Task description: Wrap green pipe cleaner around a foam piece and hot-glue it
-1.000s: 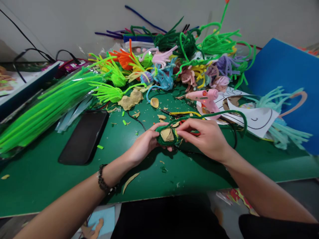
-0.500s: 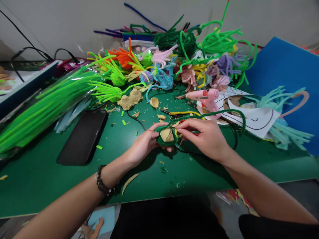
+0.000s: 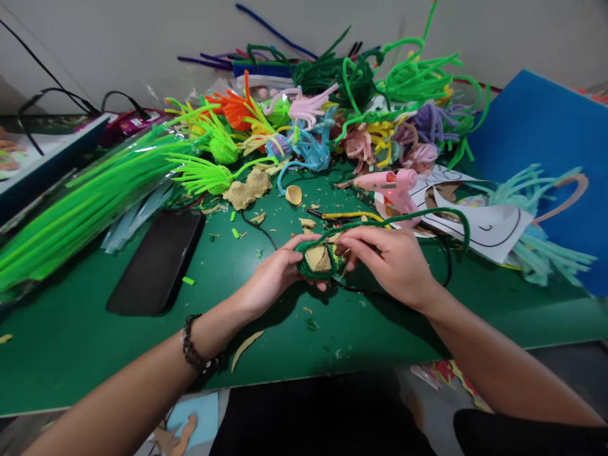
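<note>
In the middle of the head view, a tan, cracked-looking piece (image 3: pixel 318 258) is ringed by a dark green pipe cleaner (image 3: pixel 418 216). Fingers of my left hand (image 3: pixel 280 269) are closed around the left side of this wrapped piece. At its right edge, my right hand (image 3: pixel 387 256) pinches the pipe cleaner, though the exact spot between the fingertips is partly hidden. The pipe cleaner's free length arcs to the right above my right hand and bends down at its end. A little yellow shows between the piece and my right fingers.
A pink glue gun (image 3: pixel 394 190) stands just beyond my right hand. The phone (image 3: pixel 156 263) lies left, beside bagged bright green pipe cleaners (image 3: pixel 95 202). Colourful pipe-cleaner bundles (image 3: pixel 313 149) fill the back. A blue board (image 3: pixel 541 152) is on the right. Tan scraps (image 3: pixel 247 189) litter the table.
My right thumb and fingers have shifted slightly at the edge of the wrapped piece, with the fingers more curled. The left hand keeps its hold.
</note>
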